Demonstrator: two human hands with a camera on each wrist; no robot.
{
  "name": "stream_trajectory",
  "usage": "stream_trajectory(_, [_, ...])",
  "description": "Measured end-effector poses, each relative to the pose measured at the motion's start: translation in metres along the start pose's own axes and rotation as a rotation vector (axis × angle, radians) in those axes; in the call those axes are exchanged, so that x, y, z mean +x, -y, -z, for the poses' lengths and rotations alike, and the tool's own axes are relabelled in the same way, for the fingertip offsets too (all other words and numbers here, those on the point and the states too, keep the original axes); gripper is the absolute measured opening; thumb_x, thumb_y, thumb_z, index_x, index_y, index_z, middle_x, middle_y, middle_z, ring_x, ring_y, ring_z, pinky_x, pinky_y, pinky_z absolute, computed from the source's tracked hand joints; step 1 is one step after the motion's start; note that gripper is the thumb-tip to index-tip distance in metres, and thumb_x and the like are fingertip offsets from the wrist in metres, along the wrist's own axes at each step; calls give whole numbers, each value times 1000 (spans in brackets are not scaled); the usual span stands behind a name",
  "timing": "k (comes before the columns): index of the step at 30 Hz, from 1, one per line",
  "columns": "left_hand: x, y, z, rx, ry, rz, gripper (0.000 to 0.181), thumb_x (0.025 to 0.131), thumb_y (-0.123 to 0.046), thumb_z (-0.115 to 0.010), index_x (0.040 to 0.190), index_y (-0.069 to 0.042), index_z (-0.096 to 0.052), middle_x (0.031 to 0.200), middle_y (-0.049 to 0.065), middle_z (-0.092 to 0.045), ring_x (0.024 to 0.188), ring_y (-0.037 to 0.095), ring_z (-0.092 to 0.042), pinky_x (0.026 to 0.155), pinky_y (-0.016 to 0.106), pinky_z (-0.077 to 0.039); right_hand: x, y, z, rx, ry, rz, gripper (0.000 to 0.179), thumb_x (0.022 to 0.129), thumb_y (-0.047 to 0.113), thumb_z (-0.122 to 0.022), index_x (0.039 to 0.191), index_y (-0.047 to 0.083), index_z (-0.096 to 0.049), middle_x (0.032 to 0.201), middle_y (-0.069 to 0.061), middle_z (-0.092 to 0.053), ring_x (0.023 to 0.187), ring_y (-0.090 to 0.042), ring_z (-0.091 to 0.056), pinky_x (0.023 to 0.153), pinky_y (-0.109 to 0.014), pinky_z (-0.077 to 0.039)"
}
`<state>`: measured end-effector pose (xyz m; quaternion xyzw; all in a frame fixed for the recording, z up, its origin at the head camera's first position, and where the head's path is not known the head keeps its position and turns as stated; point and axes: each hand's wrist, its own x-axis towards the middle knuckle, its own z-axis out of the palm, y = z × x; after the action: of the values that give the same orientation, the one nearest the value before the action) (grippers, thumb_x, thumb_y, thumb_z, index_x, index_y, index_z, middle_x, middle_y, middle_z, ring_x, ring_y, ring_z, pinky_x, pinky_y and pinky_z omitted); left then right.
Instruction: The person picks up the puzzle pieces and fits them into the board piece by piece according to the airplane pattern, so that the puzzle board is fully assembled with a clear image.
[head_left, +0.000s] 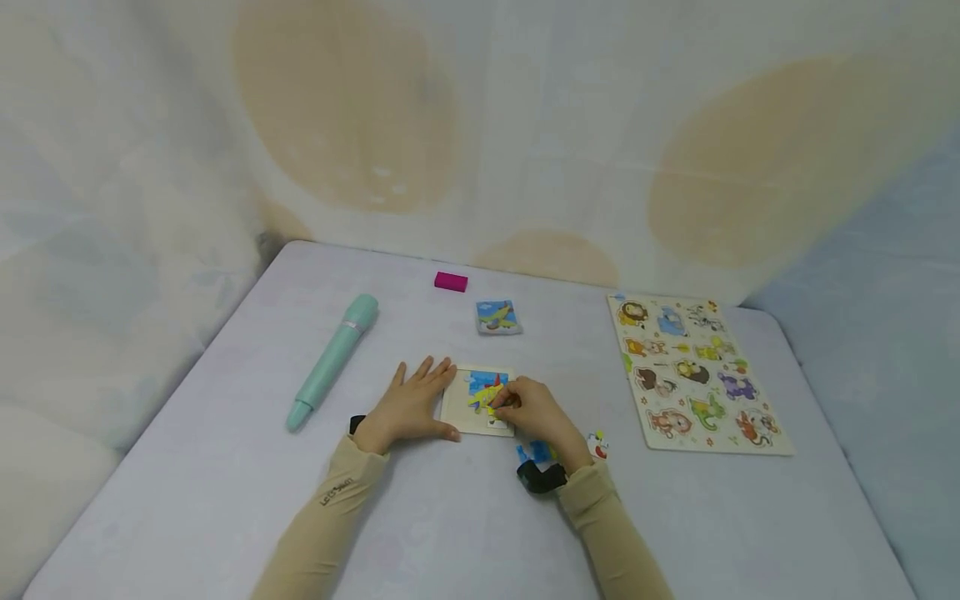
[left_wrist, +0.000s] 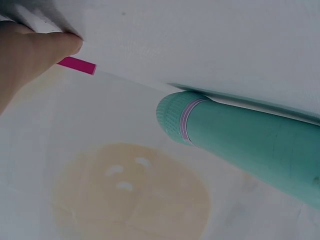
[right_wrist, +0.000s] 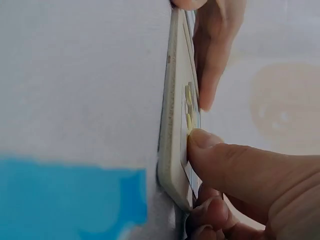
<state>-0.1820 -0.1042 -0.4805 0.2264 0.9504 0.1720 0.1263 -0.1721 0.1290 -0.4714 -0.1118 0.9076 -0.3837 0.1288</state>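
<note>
A small pale wooden puzzle board (head_left: 454,410) lies on the table, partly filled with blue, yellow and red picture pieces (head_left: 483,386). Along its left side rests my left hand (head_left: 411,407), fingers spread and straight, fingertips at the board's upper left corner. My right hand (head_left: 542,414) pinches a yellowish puzzle piece at the picture's right side, mostly hidden by the fingers. In the right wrist view, the thumb (right_wrist: 215,150) presses against the board's face. Loose blue pieces (head_left: 540,452) lie beside the right wrist, and a white-and-red piece (head_left: 597,444) lies right of it.
A mint-green, pen-shaped tube (head_left: 330,367) lies to the left. Behind the board are a magenta block (head_left: 451,282) and a small airplane picture (head_left: 498,317). At the right lies a large animal puzzle board (head_left: 697,375). Patterned cloth (head_left: 555,125) hangs behind the table.
</note>
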Motion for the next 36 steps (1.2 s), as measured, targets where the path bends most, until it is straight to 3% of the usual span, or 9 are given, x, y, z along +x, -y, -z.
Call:
stream_trajectory(7, [0, 1, -2, 8, 6, -3, 111, 67, -63, -77, 154, -16, -27, 162, 2, -22, 152, 31, -11, 117, 65, -3, -1, 2, 0, 5, 15, -56, 8, 82, 7, -73, 85, 8, -66, 82, -3, -49, 76, -16, -45, 65, -25, -36])
stream_trajectory(13, [-1, -1, -2, 9, 8, 0, 111, 68, -62, -78, 155, -16, -26, 162, 1, -21, 152, 30, -10, 117, 65, -3, -6, -10, 13, 69, 84, -62, 7, 90, 16, -67, 92, 10, -66, 84, -2, -56, 77, -14, -49, 70, -25, -41])
stream_trajectory(18, [1, 0, -2, 28, 17, 3, 112, 68, -64, -77, 155, -16, -24, 163, 1, -19, 152, 29, -9, 117, 65, -3, -20, -26, 31, 93, 169, -50, 17, 96, 25, -61, 96, 9, -65, 88, -2, -59, 81, -14, -50, 74, -27, -41])
stream_trajectory(22, [1, 0, 0, 23, 17, -1, 112, 68, -63, -77, 155, -15, -25, 163, 2, -20, 152, 30, -9, 117, 65, -3, -37, -37, 38, 129, 219, -18, 19, 90, 24, -70, 102, 10, -66, 97, -4, -60, 84, -15, -50, 71, -25, -46])
stream_trajectory(27, [1, -1, 2, 23, 12, 1, 111, 68, -62, -77, 155, -15, -26, 163, 3, -20, 152, 31, -10, 116, 66, -4, -53, -42, 37, 14, 203, 94, 29, 75, 17, -83, 100, 14, -69, 101, -1, -57, 86, -12, -48, 72, -21, -46])
stream_trajectory(32, [0, -1, 1, 16, 14, 4, 111, 68, -61, -78, 154, -14, -26, 163, 3, -20, 152, 32, -10, 116, 66, -3, -58, -34, 32, -125, 133, 131, 22, 71, 11, -85, 86, 15, -69, 96, 4, -57, 89, -10, -50, 83, -27, -48])
stream_trajectory(36, [0, -1, 1, 8, 15, 0, 111, 68, -61, -78, 155, -15, -26, 163, 2, -20, 152, 31, -9, 117, 66, -3, -60, -27, 30, -111, 125, 135, 25, 72, 4, -83, 84, 11, -63, 84, 1, -58, 75, -11, -50, 68, -25, -47])
